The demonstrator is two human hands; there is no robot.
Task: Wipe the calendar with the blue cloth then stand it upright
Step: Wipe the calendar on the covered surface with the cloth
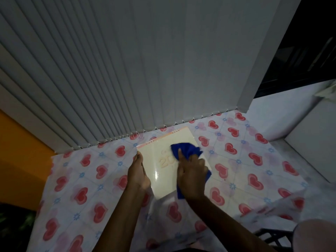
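Observation:
A cream calendar lies flat on the heart-patterned tablecloth, its spiral-bound top edge pointing toward the blinds. Gold digits "20" show on its glossy cover. My left hand rests along the calendar's left edge and holds it down. My right hand is shut on the blue cloth, which is pressed on the right half of the cover. Part of the cloth hangs out below my wrist.
Grey vertical blinds hang right behind the table's far edge. A white box-like surface stands to the right. An orange wall lies to the left. A dark crate sits at the lower right.

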